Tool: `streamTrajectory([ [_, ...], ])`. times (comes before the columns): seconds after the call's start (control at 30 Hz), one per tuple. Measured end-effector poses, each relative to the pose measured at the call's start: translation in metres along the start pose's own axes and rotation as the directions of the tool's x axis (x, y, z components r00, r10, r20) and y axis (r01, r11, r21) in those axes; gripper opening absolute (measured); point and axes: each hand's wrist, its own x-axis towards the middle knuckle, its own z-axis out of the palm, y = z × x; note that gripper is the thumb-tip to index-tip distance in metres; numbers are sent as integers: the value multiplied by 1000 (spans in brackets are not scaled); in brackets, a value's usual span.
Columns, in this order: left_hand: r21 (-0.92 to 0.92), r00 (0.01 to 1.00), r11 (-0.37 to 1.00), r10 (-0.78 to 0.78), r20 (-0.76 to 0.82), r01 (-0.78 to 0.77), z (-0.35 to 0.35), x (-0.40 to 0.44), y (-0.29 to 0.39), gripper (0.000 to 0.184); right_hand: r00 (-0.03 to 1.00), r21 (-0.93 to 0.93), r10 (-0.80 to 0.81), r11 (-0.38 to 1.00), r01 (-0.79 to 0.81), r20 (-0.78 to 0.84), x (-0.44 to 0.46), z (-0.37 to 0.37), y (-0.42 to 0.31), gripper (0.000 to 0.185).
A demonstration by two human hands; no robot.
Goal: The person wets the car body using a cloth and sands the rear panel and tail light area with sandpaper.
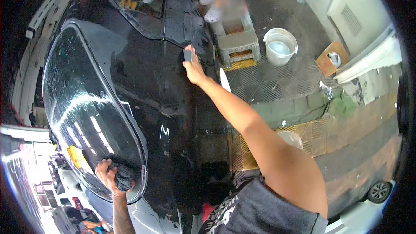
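My left hand (107, 175) is wrapped round a dark, bunched cloth (124, 177), which rests against the lower end of a car's rear glass (93, 121). Stretched out over the black bodywork, my right hand (193, 67) holds a small grey block (188, 56) against the panel below the side window (145, 0). The black panel (147, 78) has dull, greyish patches and a white handwritten mark (164, 132). A yellow object (77, 157) shows at the edge of the glass near my left hand.
Beyond the car stand a grey step stool (238, 43), a white bucket (280, 47) and an open cardboard box (333, 58). Another person's legs and light shoes (211, 14) are beside the stool. Green cloth (288, 110) lies on the floor. More cars (69, 219) appear at lower left.
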Motion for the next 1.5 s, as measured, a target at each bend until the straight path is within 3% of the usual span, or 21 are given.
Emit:
streamTrajectory([
  [0.1, -28, 1000, 1000, 0, 6, 0, -2, 2, 1, 73, 995, 70, 98, 993, -97, -18, 13, -6, -9, 70],
  [0.17, -27, 1000, 1000, -10, -1, 10, 0, 1, 2, 74, 995, 103, 98, 990, -96, -15, -8, -2, -9, 72],
  [0.2, -27, 1000, 1000, -8, -6, 7, 1, 0, 0, 74, 999, -9, -9, 1000, 8, -51, -27, 9, -4, 73],
  [0.27, -13, 1000, 1000, -7, 2, 7, 0, 1, 2, 74, 998, 9, 31, 999, -30, -45, -41, 7, -13, 75],
  [0.37, -24, 1000, 1000, -11, -5, 11, 1, -2, -1, 72, 952, 95, 287, 956, -278, -104, -15, 1, -22, 78],
  [0.4, -24, 1000, 1000, -18, -1, 18, -1, -5, -1, 72, 952, 93, 289, 955, -280, -97, -25, 2, -26, 78],
  [0.47, -15, 1000, 1000, -3, -7, 3, 1, -2, -1, 72, 996, -37, 39, 998, -42, -80, -63, 7, -33, 79],
  [0.53, 5, 1000, 1000, -20, 5, 20, -1, -3, 0, 72, 998, -5, 34, 999, -34, 55, -116, 6, -48, 81],
  [0.6, 8, 1000, 1000, -7, -5, 7, 1, -2, -1, 73, 994, 0, 66, 998, -67, 87, -112, -1, -53, 80],
  [0.67, 7, 1000, 1000, -7, 3, 7, 0, -3, -2, 74, 997, -18, 47, 999, -48, -68, -60, 8, -17, 77],
  [0.73, 5, 1000, 1000, -7, 9, 7, -1, -4, 0, 74, 960, -93, 252, 960, -264, -124, -18, 0, -18, 75],
  [0.8, 12, 1000, 1000, -17, -26, 18, 2, -3, -1, 74, 991, -175, 67, 981, -86, -114, -33, 4, -26, 74],
  [0.83, 9, 1000, 1000, -16, -26, 16, 1, -4, 0, 74, 995, -29, -49, 998, 47, -90, -63, 11, -35, 76],
  [0.93, 2, 999, 1000, -5, -48, 5, 4, -7, -4, 71, 994, 3, -15, 1000, 15, 110, -125, 2, -66, 75],
  [1.0, 14, 1000, 1000, 16, 5, -16, 2, -15, -12, 76, 998, -4, -40, 999, 39, -41, -89, 1, -39, 76],
  [1.07, -7, 1000, 1000, 14, -1, -14, 2, -13, -11, 78, 959, 243, 225, 953, -180, -174, -32, 4, -6, 73],
  [1.13, 3, 1000, 1000, 19, 13, -19, 1, -14, -12, 79, 960, 351, 247, 918, -187, -134, -31, 1, -3, 72],
  [1.27, 2, 1000, 1000, 16, 26, -16, -1, -10, -5, 79, 998, 188, -48, 981, 55, -40, -169, 9, -50, 76],
  [1.37, -46, 999, 999, 9, 47, -7, -4, -8, -7, 76, 996, 360, 77, 931, -54, -51, -152, 1, -56, 76],
  [1.43, -51, 999, 999, 12, 44, -10, -2, -4, -8, 76, 978, 433, 183, 893, -123, -99, -80, 13, 9, 73],
  [1.5, -43, 999, 999, 6, 34, -5, -1, -8, -7, 78, 977, 382, 171, 917, -111, -128, -59, 10, 16, 71],
])
